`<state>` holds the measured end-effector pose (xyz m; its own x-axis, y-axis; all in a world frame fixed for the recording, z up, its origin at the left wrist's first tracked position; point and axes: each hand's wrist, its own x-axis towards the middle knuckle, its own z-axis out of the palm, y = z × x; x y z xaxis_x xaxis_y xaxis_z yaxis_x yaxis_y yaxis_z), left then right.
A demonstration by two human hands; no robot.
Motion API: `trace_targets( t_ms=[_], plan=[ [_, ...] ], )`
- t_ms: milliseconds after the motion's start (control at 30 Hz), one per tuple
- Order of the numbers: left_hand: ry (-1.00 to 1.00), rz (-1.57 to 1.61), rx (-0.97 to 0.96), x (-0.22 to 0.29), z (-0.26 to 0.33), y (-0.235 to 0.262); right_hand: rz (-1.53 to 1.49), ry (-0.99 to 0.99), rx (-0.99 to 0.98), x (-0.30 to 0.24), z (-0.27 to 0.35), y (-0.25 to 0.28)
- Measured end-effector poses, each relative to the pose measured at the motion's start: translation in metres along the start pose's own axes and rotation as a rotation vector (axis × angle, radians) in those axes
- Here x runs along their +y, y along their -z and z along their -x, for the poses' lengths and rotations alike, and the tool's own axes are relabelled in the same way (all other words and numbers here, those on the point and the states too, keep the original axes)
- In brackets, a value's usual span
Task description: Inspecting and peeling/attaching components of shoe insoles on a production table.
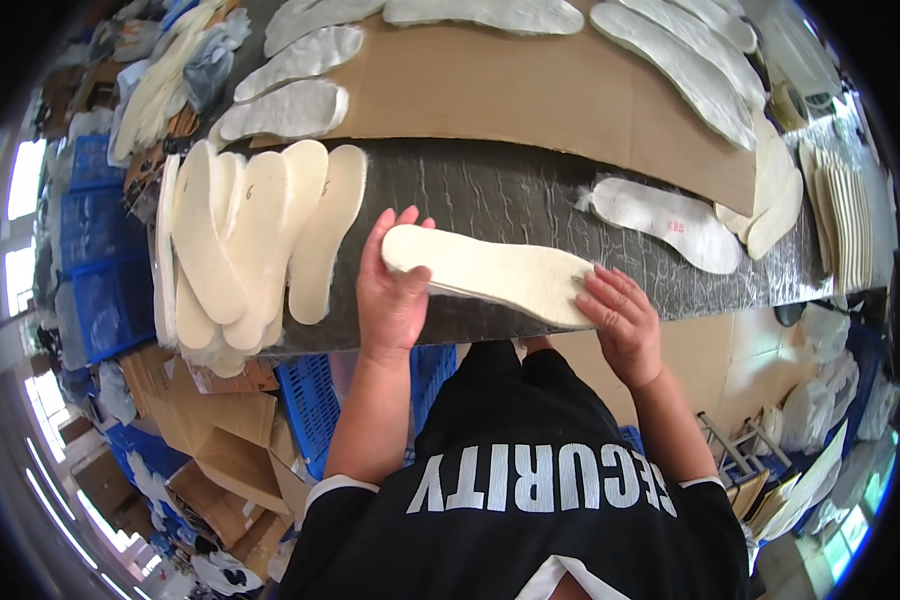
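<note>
A cream felt insole (490, 272) lies level between my two hands, above the near edge of the dark, wrinkled table (450, 190). My left hand (395, 285) grips its left end, with the thumb on top and the fingers behind and beneath. At the other end, my right hand (618, 315) holds the insole with its fingers over the upper face; the right thumb is hidden. Left of my left hand, several cream insoles (255, 235) overlap in a pile. Beyond my right hand rests a white fluffy insole (665, 222) with a red stamp.
A brown cardboard sheet (530, 95) covers the far table, with white insoles (680, 70) along its edges. Stacked insoles (838, 215) stand at the right end. Below left are a blue crate (305, 410) and open cardboard boxes (235, 465). A metal ladder-like frame (745, 445) stands lower right.
</note>
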<state>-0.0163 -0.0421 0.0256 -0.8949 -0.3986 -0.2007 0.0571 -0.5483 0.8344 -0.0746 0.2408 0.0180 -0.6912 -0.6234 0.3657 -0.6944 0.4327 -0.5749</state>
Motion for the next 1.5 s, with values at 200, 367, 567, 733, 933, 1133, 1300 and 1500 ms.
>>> trace_targets(
  t_ms=[200, 367, 567, 733, 933, 1133, 1300, 1500],
  plan=[
    [-0.170, -0.261, -0.196, 0.003, 0.010, -0.033, -0.102, -0.098, -0.239, -0.020, -0.017, 0.001],
    [-0.268, -0.432, -0.410, 0.002, 0.018, -0.053, -0.551, -0.019, -0.134, -0.036, -0.077, -0.011],
    [-0.288, -0.230, -0.334, 0.018, 0.030, -0.072, -0.635, -0.050, -0.165, -0.042, -0.082, -0.009],
    [-0.291, -0.739, -0.367, 0.049, 0.032, -0.075, -0.738, -0.016, -0.089, -0.035, -0.075, -0.018],
    [-0.297, -1.032, -0.486, 0.062, 0.035, -0.089, -0.807, 0.124, 0.023, -0.034, -0.068, -0.031],
    [-0.384, -1.098, -0.547, 0.055, 0.032, -0.088, -0.670, 0.178, 0.058, -0.038, -0.069, -0.030],
    [-0.490, -1.106, -0.435, 0.043, 0.038, -0.086, -0.613, 0.161, 0.045, -0.043, -0.077, -0.023],
    [-0.574, -0.928, -0.392, 0.062, 0.030, -0.086, -1.759, -0.436, -0.514, -0.044, -0.084, 0.012]
  ],
)
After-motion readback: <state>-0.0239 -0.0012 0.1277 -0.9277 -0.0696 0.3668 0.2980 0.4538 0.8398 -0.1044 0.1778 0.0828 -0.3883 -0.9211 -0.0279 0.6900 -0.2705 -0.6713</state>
